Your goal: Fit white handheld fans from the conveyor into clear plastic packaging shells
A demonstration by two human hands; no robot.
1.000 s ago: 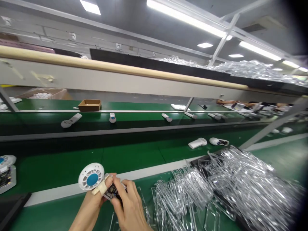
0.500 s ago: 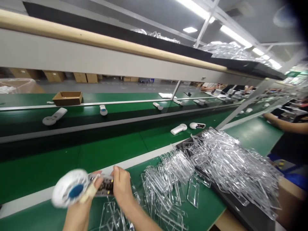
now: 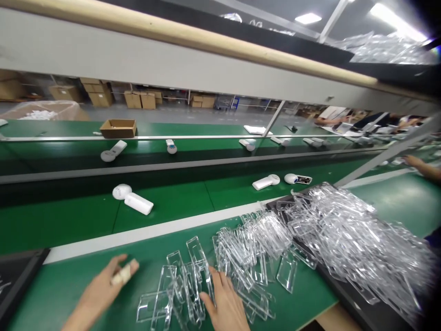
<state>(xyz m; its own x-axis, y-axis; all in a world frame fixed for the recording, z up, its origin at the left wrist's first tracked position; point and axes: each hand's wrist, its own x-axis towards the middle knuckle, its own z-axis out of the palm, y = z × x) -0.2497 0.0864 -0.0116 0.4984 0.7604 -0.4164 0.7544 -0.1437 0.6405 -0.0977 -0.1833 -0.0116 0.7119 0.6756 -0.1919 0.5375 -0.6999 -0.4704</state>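
Observation:
My left hand (image 3: pixel 103 289) hovers over the near green table, fingers loosely bent and apart, holding nothing. A pale wrap covers one of its fingertips. To its right, my right hand (image 3: pixel 227 299) rests against a loose group of clear plastic frames (image 3: pixel 172 289), thumb and fingers apart; whether it grips one I cannot make out. A white handheld device with a round head (image 3: pixel 138 202) lies on the green belt beyond my left hand. A bigger heap of clear frames (image 3: pixel 248 248) sits right of my right hand.
A black tray (image 3: pixel 365 299) piled with clear frames stands at the right, and another dark tray (image 3: pixel 24 271) at the left edge. More white devices (image 3: pixel 267 182) lie on the belts. A shelf (image 3: pixel 206 69) crosses overhead. A co-worker's arm (image 3: pixel 422 168) reaches in at far right.
The white device that was in my hands, with its circuit board showing, is gone from them; a white device now lies on the belt. My right hand has moved onto the clear frames. The view has shifted.

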